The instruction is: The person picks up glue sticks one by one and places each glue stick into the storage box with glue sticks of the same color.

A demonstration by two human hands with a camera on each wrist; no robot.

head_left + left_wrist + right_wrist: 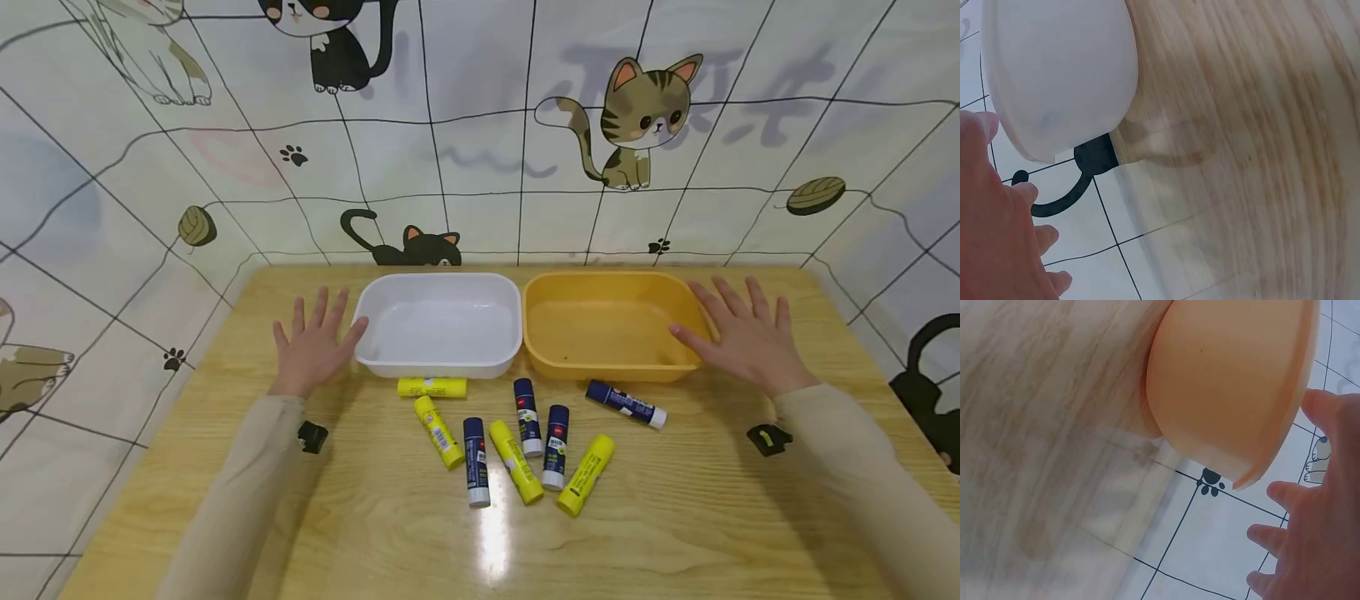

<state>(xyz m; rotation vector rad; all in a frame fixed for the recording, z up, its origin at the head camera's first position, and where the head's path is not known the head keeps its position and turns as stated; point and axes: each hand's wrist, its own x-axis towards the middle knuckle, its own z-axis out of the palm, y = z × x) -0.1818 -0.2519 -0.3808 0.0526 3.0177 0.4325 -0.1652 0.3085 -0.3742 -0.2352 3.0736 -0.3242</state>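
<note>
My left hand (313, 348) is spread beside the left end of a white basin (438, 367), its thumb overlapping the rim in the head view. At the right end of a yellow-orange basin (611, 367), my right hand (750, 340) spreads its fingers, thumb overlapping that rim. Neither hand grips anything. In front of the basins lie several glue sticks. Some are yellow, such as a yellow glue stick (585, 475) and another by the white basin, a yellow glue stick (432, 387). Others are dark blue with white ends, like a blue glue stick (476, 462) and a blue glue stick (626, 404).
The two basins stand side by side near the back edge of a wooden table (390, 550). Behind and beside it hangs a white cloth (480, 158) printed with cats and grid lines. Dark wrist devices show on the left (312, 437) and right sleeves.
</note>
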